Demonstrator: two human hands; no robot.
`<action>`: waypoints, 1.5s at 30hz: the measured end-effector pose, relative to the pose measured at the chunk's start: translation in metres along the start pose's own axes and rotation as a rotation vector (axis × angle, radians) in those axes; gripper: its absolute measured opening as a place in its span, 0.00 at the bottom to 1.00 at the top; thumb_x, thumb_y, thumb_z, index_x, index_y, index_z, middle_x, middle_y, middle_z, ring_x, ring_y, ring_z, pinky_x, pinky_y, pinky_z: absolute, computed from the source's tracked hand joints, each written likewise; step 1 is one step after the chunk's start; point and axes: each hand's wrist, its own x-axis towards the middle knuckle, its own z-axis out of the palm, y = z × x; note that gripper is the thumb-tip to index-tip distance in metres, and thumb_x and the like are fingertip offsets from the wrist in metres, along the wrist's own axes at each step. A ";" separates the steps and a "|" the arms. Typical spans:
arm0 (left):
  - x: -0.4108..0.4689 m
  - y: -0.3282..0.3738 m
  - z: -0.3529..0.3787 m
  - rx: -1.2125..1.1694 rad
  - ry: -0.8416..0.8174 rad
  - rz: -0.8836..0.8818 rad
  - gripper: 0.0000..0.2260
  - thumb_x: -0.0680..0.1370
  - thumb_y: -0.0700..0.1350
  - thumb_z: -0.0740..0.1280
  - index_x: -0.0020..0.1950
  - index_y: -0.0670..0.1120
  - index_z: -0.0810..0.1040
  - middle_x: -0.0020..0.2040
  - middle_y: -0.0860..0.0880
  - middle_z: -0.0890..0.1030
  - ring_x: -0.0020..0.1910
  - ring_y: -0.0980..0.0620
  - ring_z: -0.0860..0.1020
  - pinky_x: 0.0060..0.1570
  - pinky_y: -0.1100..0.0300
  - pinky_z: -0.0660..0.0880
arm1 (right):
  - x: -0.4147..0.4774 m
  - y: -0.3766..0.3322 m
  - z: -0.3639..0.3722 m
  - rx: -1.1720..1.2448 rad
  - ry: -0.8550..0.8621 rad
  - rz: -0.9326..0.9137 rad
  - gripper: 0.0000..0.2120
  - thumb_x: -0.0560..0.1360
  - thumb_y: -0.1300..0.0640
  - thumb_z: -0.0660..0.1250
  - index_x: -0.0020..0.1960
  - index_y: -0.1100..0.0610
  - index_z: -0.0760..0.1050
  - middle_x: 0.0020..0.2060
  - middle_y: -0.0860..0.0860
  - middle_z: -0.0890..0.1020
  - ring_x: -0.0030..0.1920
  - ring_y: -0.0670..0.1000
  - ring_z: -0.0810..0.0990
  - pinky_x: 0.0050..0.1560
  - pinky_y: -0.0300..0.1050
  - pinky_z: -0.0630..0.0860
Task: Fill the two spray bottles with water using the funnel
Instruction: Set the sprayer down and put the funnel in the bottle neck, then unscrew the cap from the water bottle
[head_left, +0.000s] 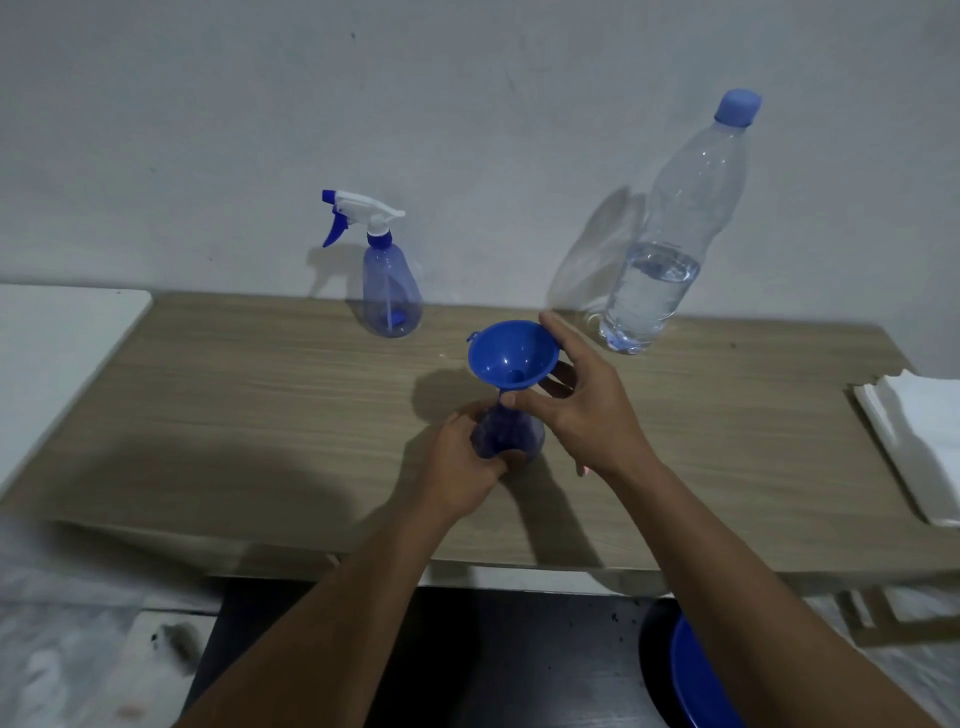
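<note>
An uncapped blue spray bottle (506, 434) stands mid-table, and my left hand (462, 467) grips its body from the left. A blue funnel (511, 356) sits in the bottle's neck. My right hand (587, 410) holds the funnel, with the thumb at its stem and the fingers around the far rim. A second spray bottle (389, 291), with its white and blue trigger head on, stands at the back near the wall. A large clear water bottle (670, 249) with a blue cap stands at the back right, about a third full.
The wooden table (260, 415) runs against a white wall. A white surface (57, 353) adjoins it on the left. Folded white cloth or paper (919, 441) lies at the right edge. A blue round object (691, 680) sits below the table's front edge.
</note>
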 end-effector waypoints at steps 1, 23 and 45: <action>-0.001 0.001 -0.001 0.015 -0.005 -0.005 0.20 0.68 0.42 0.80 0.57 0.51 0.79 0.50 0.54 0.84 0.46 0.60 0.82 0.44 0.71 0.77 | -0.001 0.002 0.001 -0.017 -0.012 0.001 0.47 0.65 0.65 0.82 0.78 0.54 0.63 0.69 0.49 0.74 0.65 0.44 0.78 0.61 0.37 0.77; -0.014 0.018 -0.014 0.041 0.020 0.003 0.29 0.72 0.38 0.77 0.71 0.49 0.72 0.51 0.57 0.78 0.46 0.62 0.78 0.37 0.81 0.67 | -0.014 -0.010 0.002 -0.196 0.051 0.018 0.51 0.62 0.36 0.77 0.79 0.50 0.61 0.71 0.44 0.73 0.70 0.42 0.72 0.71 0.49 0.72; 0.113 0.175 0.143 -0.127 0.161 0.083 0.40 0.69 0.62 0.75 0.76 0.52 0.62 0.73 0.48 0.70 0.64 0.51 0.72 0.64 0.53 0.72 | 0.127 -0.068 -0.185 -0.651 0.286 -0.276 0.39 0.78 0.48 0.69 0.81 0.44 0.49 0.75 0.58 0.66 0.68 0.59 0.73 0.63 0.52 0.74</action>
